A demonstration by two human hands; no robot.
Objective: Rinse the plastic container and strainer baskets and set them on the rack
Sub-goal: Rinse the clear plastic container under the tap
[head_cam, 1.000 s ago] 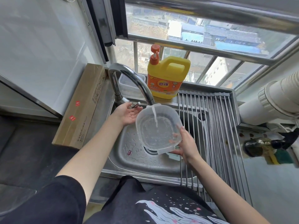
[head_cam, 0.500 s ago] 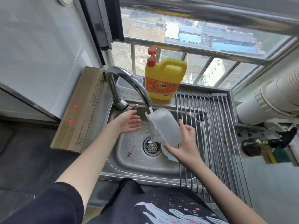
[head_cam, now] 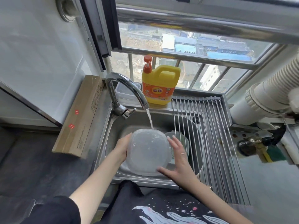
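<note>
The clear plastic container (head_cam: 148,152) hangs over the steel sink (head_cam: 111,130) with its base turned towards me. Water from the tap (head_cam: 127,88) strikes its far rim. My left hand (head_cam: 122,147) grips its left edge, fingers hidden behind it. My right hand (head_cam: 178,160) lies against its right side with fingers spread straight and the thumb under the near rim. A pale translucent basket (head_cam: 182,139) sits in the sink behind my right hand, partly under the rack (head_cam: 213,131). The steel roll-up rack covers the sink's right part and carries nothing.
A yellow detergent jug (head_cam: 161,86) with an orange pump stands on the ledge behind the sink. A small clear box (head_cam: 127,92) sits behind the tap. A long cardboard box (head_cam: 80,117) lies left of the sink. A white ribbed duct (head_cam: 267,96) runs at the right.
The container turned from tilted on edge in my right hand alone to base-up, lower over the sink. My left hand took its left edge. The right hand's fingers spread open.
</note>
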